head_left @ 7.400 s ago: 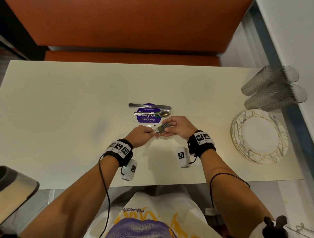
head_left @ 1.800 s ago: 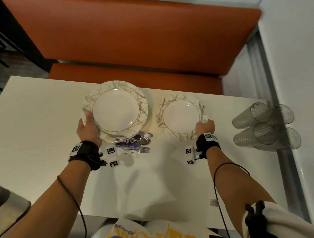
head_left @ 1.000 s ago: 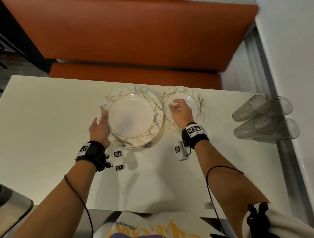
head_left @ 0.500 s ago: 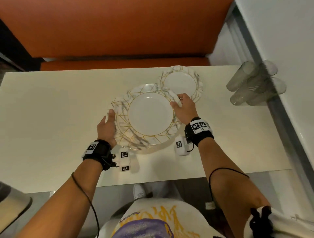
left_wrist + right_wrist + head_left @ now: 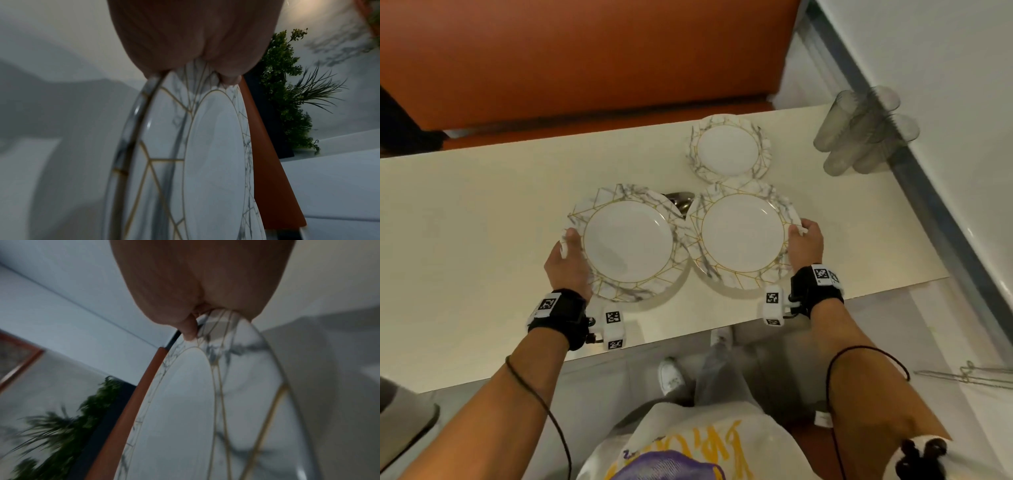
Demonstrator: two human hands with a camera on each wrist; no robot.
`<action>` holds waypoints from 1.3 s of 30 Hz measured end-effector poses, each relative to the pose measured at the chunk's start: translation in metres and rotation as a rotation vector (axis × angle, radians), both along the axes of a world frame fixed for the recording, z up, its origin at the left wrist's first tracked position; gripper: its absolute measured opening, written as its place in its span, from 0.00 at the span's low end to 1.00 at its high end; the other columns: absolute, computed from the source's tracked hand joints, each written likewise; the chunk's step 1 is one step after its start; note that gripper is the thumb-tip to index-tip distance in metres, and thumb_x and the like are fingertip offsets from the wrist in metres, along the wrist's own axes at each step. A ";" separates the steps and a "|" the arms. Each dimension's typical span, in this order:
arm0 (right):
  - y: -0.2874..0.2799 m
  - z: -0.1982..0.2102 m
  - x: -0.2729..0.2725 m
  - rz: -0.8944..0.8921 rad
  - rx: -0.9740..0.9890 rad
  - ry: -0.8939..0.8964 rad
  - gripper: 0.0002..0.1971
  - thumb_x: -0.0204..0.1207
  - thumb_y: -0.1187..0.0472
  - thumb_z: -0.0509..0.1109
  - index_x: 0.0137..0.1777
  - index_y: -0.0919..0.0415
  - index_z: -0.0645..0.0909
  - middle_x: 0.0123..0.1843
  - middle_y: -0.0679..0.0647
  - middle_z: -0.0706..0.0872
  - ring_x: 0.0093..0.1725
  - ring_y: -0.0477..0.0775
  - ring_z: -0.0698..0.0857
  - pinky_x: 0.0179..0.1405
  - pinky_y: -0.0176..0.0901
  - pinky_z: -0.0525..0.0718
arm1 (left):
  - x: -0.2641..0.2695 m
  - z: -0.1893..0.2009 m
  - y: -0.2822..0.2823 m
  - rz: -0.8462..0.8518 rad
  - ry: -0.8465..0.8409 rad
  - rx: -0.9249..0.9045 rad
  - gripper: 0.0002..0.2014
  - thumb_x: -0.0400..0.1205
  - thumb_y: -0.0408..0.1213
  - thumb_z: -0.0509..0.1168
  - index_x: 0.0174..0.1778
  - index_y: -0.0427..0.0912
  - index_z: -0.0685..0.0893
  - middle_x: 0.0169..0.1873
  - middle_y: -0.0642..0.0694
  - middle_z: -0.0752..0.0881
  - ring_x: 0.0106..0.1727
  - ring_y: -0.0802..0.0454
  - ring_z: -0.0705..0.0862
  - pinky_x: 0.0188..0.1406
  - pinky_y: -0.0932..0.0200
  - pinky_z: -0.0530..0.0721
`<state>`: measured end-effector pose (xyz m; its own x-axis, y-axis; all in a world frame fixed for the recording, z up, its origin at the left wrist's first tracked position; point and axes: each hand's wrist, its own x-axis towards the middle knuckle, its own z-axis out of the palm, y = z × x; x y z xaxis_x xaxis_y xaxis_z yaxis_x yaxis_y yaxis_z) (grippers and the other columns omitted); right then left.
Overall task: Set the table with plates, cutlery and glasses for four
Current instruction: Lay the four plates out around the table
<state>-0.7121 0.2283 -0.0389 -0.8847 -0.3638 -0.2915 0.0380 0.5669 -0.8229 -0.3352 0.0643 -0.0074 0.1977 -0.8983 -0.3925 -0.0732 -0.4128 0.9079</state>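
Note:
Two large marble-patterned plates with gold lines hang side by side low over the white table (image 5: 482, 222). My left hand (image 5: 567, 251) grips the left plate (image 5: 628, 241) by its left rim, thumb on top. My right hand (image 5: 804, 238) grips the right plate (image 5: 743, 236) by its right rim. In the left wrist view my left hand (image 5: 193, 40) pinches the plate (image 5: 216, 162) at its edge, and in the right wrist view my right hand (image 5: 195, 280) does the same with its plate (image 5: 185, 418). A smaller matching plate (image 5: 727, 149) lies beyond them. A spoon (image 5: 682, 201) peeks out between the large plates.
Several clear glasses (image 5: 859, 133) lie stacked on their sides at the table's far right corner, by the wall. An orange bench (image 5: 585, 61) runs along the far side. The table's near edge is just under my wrists. Green plants (image 5: 287, 97) stand behind.
My right hand has taken a large plate from the one in my left hand and drawn it to the right. The two large plates now sit side by side.

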 end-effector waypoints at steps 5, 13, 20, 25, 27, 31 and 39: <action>0.030 -0.020 -0.007 -0.096 0.087 -0.023 0.16 0.85 0.61 0.64 0.70 0.62 0.78 0.66 0.63 0.86 0.63 0.66 0.85 0.61 0.55 0.84 | 0.011 -0.007 -0.001 0.039 0.025 0.016 0.17 0.87 0.58 0.65 0.47 0.49 0.87 0.41 0.53 0.88 0.44 0.55 0.85 0.49 0.56 0.87; 0.057 -0.041 -0.007 -0.139 0.174 -0.073 0.16 0.88 0.61 0.63 0.73 0.64 0.76 0.66 0.64 0.84 0.63 0.65 0.84 0.49 0.43 0.75 | 0.008 -0.010 0.006 0.137 0.084 0.051 0.31 0.85 0.58 0.69 0.76 0.38 0.81 0.57 0.53 0.89 0.66 0.49 0.87 0.64 0.54 0.86; 0.063 -0.043 -0.014 -0.109 0.251 -0.040 0.14 0.83 0.62 0.69 0.66 0.65 0.82 0.60 0.62 0.88 0.59 0.64 0.87 0.57 0.50 0.86 | -0.004 -0.011 0.004 0.159 0.082 0.067 0.39 0.80 0.62 0.72 0.81 0.39 0.78 0.63 0.50 0.90 0.66 0.51 0.87 0.66 0.54 0.86; 0.068 -0.045 -0.018 -0.099 0.272 -0.035 0.14 0.82 0.62 0.70 0.65 0.64 0.84 0.62 0.63 0.88 0.61 0.65 0.87 0.61 0.52 0.86 | -0.011 -0.008 0.011 0.148 0.079 0.074 0.40 0.80 0.63 0.72 0.81 0.39 0.78 0.67 0.49 0.88 0.67 0.50 0.87 0.69 0.53 0.85; 0.068 -0.043 -0.018 -0.102 0.267 -0.039 0.13 0.83 0.63 0.70 0.65 0.65 0.84 0.62 0.63 0.88 0.61 0.65 0.87 0.58 0.50 0.85 | -0.011 -0.013 0.011 0.129 0.085 0.070 0.36 0.80 0.63 0.71 0.76 0.39 0.83 0.64 0.47 0.91 0.66 0.48 0.88 0.67 0.52 0.87; 0.069 -0.043 -0.019 -0.084 0.280 -0.028 0.14 0.82 0.62 0.69 0.66 0.65 0.83 0.63 0.63 0.87 0.62 0.66 0.86 0.58 0.50 0.84 | -0.018 -0.008 0.017 0.107 0.114 0.083 0.24 0.87 0.55 0.69 0.71 0.41 0.84 0.50 0.55 0.91 0.60 0.52 0.90 0.51 0.63 0.88; 0.049 -0.020 -0.003 0.014 0.334 0.238 0.15 0.76 0.66 0.68 0.62 0.60 0.85 0.64 0.64 0.81 0.65 0.67 0.77 0.62 0.54 0.78 | -0.012 -0.004 0.021 0.127 0.100 0.163 0.48 0.80 0.61 0.75 0.89 0.39 0.63 0.80 0.43 0.76 0.79 0.45 0.77 0.74 0.52 0.79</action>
<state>-0.7147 0.2777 -0.0585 -0.9371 -0.2968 -0.1835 -0.1411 0.8034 -0.5785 -0.3469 0.0853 -0.0110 0.2575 -0.7917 -0.5540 0.0757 -0.5550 0.8284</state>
